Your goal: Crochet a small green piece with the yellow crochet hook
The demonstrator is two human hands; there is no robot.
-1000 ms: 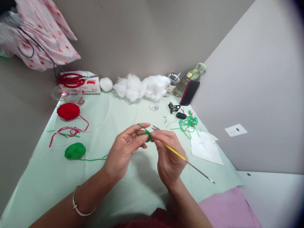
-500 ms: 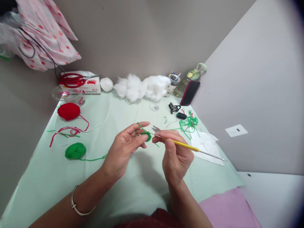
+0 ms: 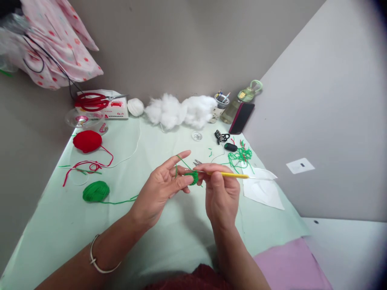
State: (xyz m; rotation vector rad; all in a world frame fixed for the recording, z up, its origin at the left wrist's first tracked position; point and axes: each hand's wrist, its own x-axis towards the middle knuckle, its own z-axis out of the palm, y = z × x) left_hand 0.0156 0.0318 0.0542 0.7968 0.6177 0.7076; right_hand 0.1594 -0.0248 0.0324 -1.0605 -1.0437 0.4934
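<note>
My left hand [image 3: 160, 183] pinches a small piece of green crochet work [image 3: 193, 177] between thumb and fingers, and green yarn runs up over its raised index finger. In my right hand [image 3: 223, 191] is a crochet hook [image 3: 232, 175] with a yellow handle, held like a pen and nearly level. The hook's thin metal shaft lies across the top of the green piece, pointing left. Behind my right fingertips the tips of small scissors [image 3: 198, 162] show; the rest is hidden. A green yarn ball [image 3: 96, 191] lies left of my left hand, its strand trailing toward it.
A red yarn ball [image 3: 87, 141], a white yarn ball [image 3: 136, 107] and white stuffing [image 3: 169, 112] lie farther back. Red-handled scissors [image 3: 92, 102] rest on a box. At right are a phone [image 3: 242, 118], a bottle [image 3: 234, 108], green yarn scraps [image 3: 240, 156] and white paper [image 3: 261, 189].
The crochet hook has swung closer to level and its tip now lies farther left, over the green piece. The piece has shifted slightly right, and the yarn stretches longer from my left index finger.
</note>
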